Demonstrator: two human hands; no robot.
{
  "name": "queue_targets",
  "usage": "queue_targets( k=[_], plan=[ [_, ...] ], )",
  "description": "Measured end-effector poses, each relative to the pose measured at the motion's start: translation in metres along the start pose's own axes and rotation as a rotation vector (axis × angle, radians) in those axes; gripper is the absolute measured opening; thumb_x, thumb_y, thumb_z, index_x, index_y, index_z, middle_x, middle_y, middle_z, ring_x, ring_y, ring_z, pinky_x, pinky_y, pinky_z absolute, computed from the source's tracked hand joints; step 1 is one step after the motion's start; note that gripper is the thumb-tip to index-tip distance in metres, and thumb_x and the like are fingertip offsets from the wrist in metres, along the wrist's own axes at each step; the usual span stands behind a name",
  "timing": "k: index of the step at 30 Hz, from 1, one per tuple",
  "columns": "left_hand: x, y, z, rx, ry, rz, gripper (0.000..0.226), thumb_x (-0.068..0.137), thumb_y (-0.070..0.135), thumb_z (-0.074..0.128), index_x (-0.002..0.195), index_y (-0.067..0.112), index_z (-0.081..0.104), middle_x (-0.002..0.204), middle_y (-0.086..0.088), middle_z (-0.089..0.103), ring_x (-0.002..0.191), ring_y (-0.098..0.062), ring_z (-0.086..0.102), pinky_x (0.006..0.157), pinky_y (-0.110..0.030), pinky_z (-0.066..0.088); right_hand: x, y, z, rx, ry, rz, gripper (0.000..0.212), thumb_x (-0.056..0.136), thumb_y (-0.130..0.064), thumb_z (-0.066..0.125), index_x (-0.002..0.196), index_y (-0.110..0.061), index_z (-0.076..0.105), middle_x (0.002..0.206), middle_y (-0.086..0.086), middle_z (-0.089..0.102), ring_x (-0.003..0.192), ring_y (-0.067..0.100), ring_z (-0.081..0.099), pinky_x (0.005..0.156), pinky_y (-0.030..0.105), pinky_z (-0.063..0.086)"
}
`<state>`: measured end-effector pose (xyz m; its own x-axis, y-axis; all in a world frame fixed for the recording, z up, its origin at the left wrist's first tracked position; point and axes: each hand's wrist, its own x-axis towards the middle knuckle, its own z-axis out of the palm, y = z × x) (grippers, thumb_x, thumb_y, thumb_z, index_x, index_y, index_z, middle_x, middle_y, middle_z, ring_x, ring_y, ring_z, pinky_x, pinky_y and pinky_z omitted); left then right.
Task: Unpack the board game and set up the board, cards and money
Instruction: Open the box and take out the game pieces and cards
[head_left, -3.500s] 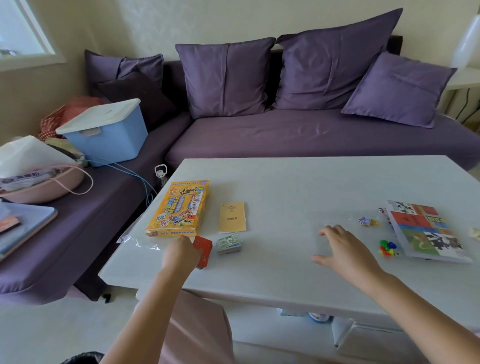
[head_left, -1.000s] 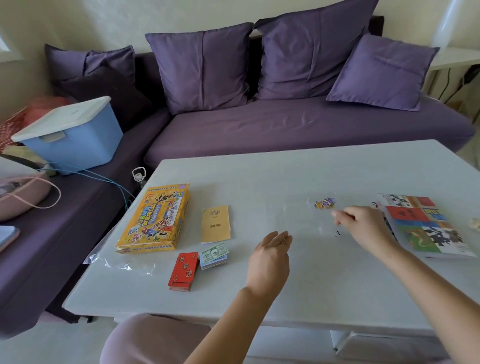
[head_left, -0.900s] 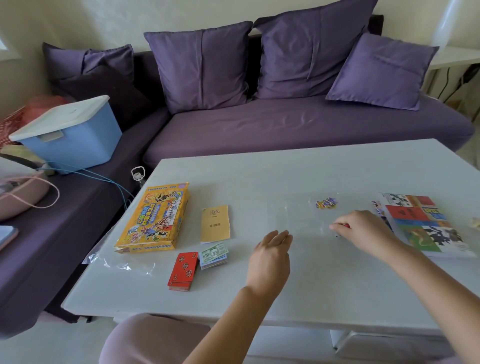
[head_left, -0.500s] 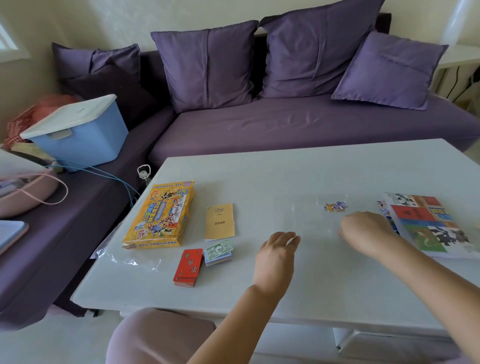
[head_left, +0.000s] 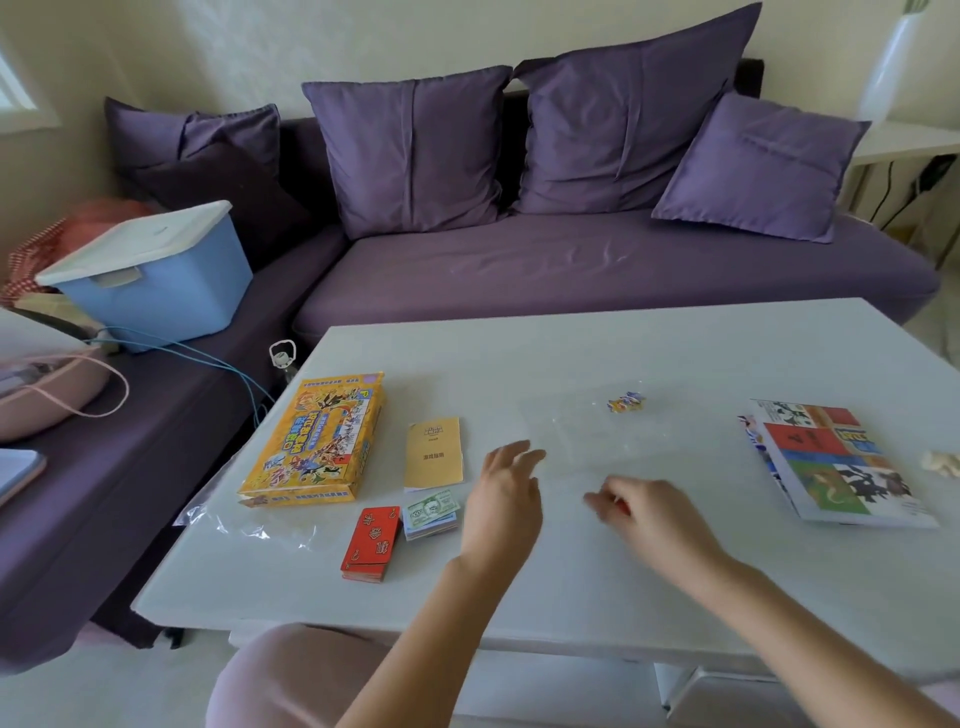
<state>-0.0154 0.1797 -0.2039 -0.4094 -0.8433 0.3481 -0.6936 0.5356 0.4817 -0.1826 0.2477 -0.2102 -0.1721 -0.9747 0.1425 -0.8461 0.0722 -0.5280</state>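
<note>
Two hands over the table (head_left: 571, 353): left hand (head_left: 501, 499) loose, empty; right hand (head_left: 649, 514) curled, contents blurred, can't tell. That folded board (head_left: 831, 462), right edge, looks light, stiff, so pinch a corner.

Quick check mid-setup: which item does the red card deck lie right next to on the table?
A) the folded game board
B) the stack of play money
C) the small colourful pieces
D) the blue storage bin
B: the red card deck lies right next to the stack of play money near the table's front edge, while the folded game board lies far off on the other side.
</note>
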Motion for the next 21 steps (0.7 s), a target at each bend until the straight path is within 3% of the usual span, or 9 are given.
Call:
queue_targets(
  k=[3,7,11,14,21],
  plan=[
    [-0.013,-0.031,-0.031,0.019,0.069,-0.068,0.029,0.087,-0.002,0.054,0.109,0.009,0.069,0.123,-0.005,0.06,0.121,-0.02,0.047,0.093,-0.01,0.025,-0.004,-0.031,0.036,-0.053,-0.135,-0.129,0.03,0.094,-0.043,0.053,0.083,-0.016,0.06,0.078,0.005,0.067,0.079,0.026,0.062,0.066,0.032,0.038],
    [-0.028,-0.075,-0.065,0.078,0.058,-0.184,0.029,0.086,-0.003,0.054,0.103,0.011,0.072,0.118,-0.003,0.062,0.117,-0.02,0.048,0.094,-0.015,0.028,0.001,-0.07,0.066,-0.024,-0.205,-0.3,0.028,0.093,-0.044,0.053,0.094,-0.017,0.059,0.093,0.001,0.068,0.086,0.021,0.062,0.07,0.029,0.037],
    [-0.032,-0.103,-0.084,0.101,0.003,-0.25,0.03,0.092,0.003,0.047,0.109,0.014,0.069,0.121,0.001,0.061,0.119,-0.017,0.047,0.092,-0.019,0.032,0.007,-0.082,0.081,0.028,-0.144,-0.407,0.024,0.091,-0.043,0.053,0.096,-0.02,0.061,0.093,-0.002,0.07,0.082,0.02,0.064,0.069,0.025,0.039],
    [-0.028,-0.113,-0.087,0.117,-0.104,-0.256,0.028,0.096,0.01,0.046,0.115,0.015,0.066,0.124,0.001,0.06,0.119,-0.016,0.047,0.093,-0.019,0.033,0.009,-0.079,0.09,0.038,-0.064,-0.448,0.03,0.083,-0.047,0.039,0.093,-0.024,0.055,0.087,-0.005,0.07,0.074,0.021,0.065,0.062,0.024,0.038],
    [-0.018,-0.11,-0.077,0.155,-0.216,-0.304,0.027,0.096,0.014,0.047,0.114,0.013,0.067,0.122,-0.003,0.061,0.116,-0.017,0.051,0.09,-0.021,0.037,0.009,-0.08,0.095,-0.061,0.085,-0.399,0.021,0.076,-0.051,0.048,0.082,-0.031,0.046,0.07,-0.012,0.061,0.046,0.008,0.055,0.041,0.019,0.033]
  ],
)
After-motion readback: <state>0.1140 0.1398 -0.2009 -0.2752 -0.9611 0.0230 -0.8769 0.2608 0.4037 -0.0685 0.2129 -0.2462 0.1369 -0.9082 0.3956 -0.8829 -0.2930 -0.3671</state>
